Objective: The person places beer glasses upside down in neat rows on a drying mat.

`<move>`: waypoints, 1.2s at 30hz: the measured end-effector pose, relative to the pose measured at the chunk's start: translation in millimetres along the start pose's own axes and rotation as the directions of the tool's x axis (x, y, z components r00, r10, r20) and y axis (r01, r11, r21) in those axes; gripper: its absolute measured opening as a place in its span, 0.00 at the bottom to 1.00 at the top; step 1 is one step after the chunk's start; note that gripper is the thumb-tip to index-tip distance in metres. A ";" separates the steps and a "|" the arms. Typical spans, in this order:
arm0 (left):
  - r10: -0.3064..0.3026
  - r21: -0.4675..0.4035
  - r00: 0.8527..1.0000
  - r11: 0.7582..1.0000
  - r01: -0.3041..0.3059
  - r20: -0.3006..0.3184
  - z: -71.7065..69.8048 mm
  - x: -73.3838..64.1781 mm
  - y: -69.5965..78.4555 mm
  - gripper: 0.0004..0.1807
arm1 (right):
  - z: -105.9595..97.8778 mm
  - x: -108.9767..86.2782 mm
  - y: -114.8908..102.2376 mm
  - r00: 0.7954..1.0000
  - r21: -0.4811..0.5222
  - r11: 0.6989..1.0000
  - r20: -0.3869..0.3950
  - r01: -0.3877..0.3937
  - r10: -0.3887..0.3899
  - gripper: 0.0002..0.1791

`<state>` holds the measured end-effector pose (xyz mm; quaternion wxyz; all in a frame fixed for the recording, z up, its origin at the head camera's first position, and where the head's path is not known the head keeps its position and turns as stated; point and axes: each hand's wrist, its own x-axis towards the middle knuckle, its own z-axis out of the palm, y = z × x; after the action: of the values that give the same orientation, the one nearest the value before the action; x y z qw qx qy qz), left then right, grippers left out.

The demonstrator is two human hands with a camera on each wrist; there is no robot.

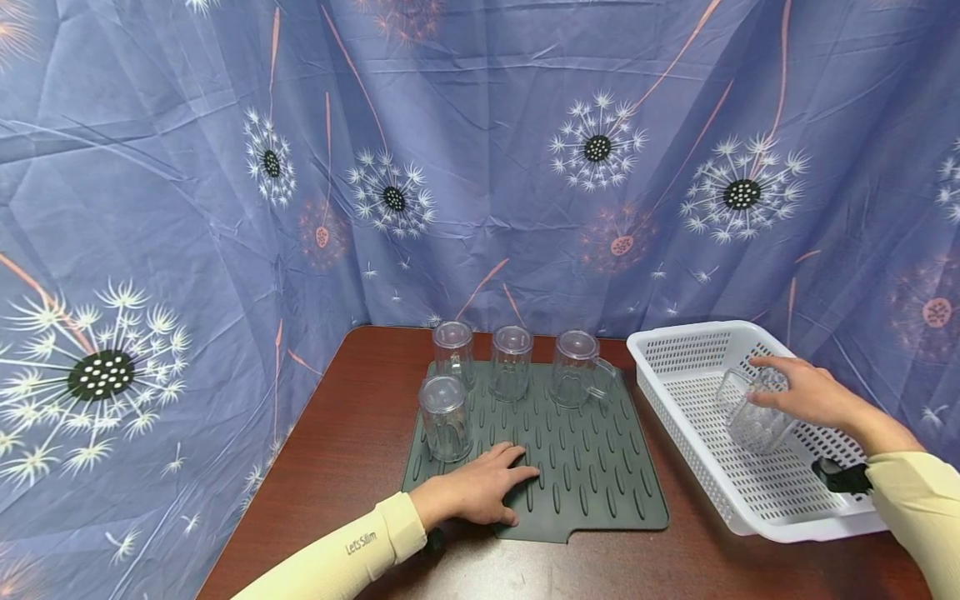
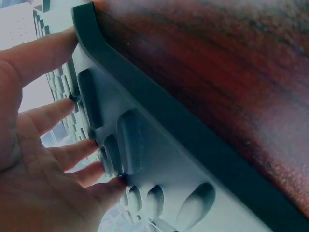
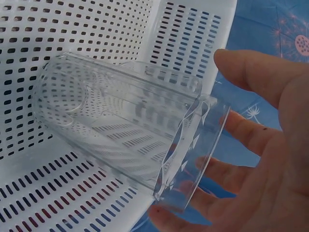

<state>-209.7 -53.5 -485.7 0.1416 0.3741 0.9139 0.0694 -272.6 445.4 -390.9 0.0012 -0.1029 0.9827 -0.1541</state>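
My left hand (image 1: 483, 485) rests on the front left of a dark green ribbed drying mat (image 1: 600, 514), its fingers spread. In the left wrist view, the fingertips touch the mat near its raised edge. Over a white perforated basket (image 1: 720, 483) on the right is my right hand (image 1: 817, 398), fingers loosely bent and thumb apart. A clear mug (image 3: 116, 130) lies tilted on its side in that basket. In the right wrist view, the fingers are beside the mug's rim, some visible through it; the thumb stands off the mug. Whether the fingers touch it I cannot tell.
Several clear mugs stand on the mat: a front left mug (image 1: 446, 421), a back left mug (image 1: 453, 354), a back middle mug (image 1: 512, 367) and a back right mug (image 1: 573, 371) with its handle rightward. A dandelion-print curtain (image 1: 480, 167) hangs behind the brown table (image 1: 337, 433).
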 end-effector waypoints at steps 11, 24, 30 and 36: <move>-0.014 -0.031 1.000 0.999 0.014 -0.004 0.6 0.1 -1.5 0.42 | 2.1 0.0 4.3 1.000 0.007 1.000 0.014 0.026 -0.026 0.37; -0.012 -0.031 1.000 0.999 0.012 -0.005 -1.9 0.5 0.6 0.42 | 6.3 -3.7 4.4 0.995 -0.050 0.997 -0.069 0.064 -0.068 0.34; -0.011 -0.029 1.000 1.000 0.011 0.000 -1.3 0.9 0.1 0.42 | 7.5 -6.9 3.0 0.996 -0.067 0.997 -0.081 0.037 -0.043 0.34; -0.019 -0.025 1.000 1.000 0.019 0.002 -1.0 0.1 1.3 0.42 | 8.8 -7.3 4.4 0.996 -0.067 0.997 -0.080 0.028 -0.033 0.34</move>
<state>-209.3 -52.6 -484.4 0.1478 0.3636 0.9163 0.0790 -266.0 448.4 -400.8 -0.0443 -0.1115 0.9848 -0.1257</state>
